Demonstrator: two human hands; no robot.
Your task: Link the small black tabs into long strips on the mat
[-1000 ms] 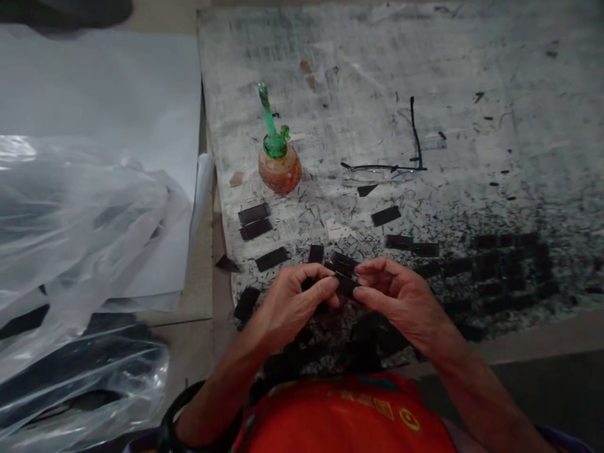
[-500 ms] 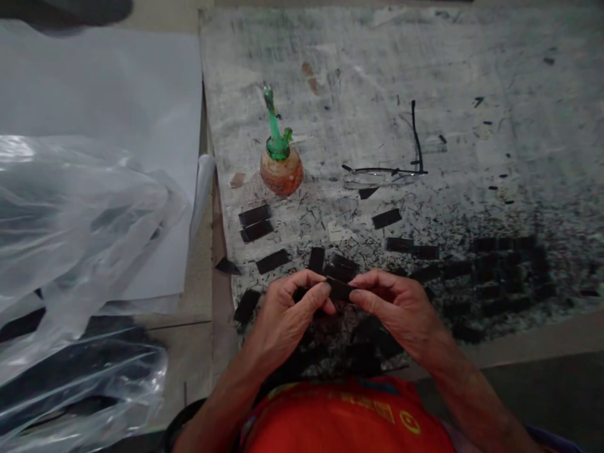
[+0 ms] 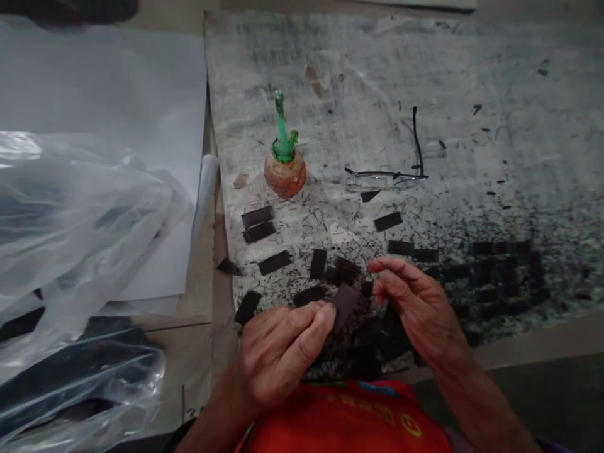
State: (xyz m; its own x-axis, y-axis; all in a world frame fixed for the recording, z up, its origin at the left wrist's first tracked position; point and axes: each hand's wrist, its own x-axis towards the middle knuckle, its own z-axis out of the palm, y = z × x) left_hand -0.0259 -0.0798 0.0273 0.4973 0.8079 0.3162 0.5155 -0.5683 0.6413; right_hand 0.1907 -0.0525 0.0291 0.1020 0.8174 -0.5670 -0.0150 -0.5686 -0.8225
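One black strip [image 3: 344, 305] is pinched in the left hand [image 3: 278, 352] fingertips, long axis tilted up-right; the right hand [image 3: 415, 308], just right, is half-curled and empty.

Black on the small rectangular strip [image 3: 345, 304] pinched in the left hand [image 3: 278, 352], matt and plain. Same black on the loose strips [image 3: 257, 224] scattered along the board's near edge, darkest and densest toward its near right corner. Off-white on the work board [image 3: 472, 82] itself, streaked grey and peppered with black slivers. Bright green on the nozzle of the small bottle [image 3: 285, 165], mottled orange-brown on its round body. Thin black on the frame of the spectacles [image 3: 391, 176]. White on the paper sheet [image 3: 108, 88] off the board's left edge; clear, glossy on the plastic bag [image 3: 70, 251], with dark shapes inside, perhaps more black strips. Orange-red on the shirt [image 3: 344, 421], with a faint yellow print.
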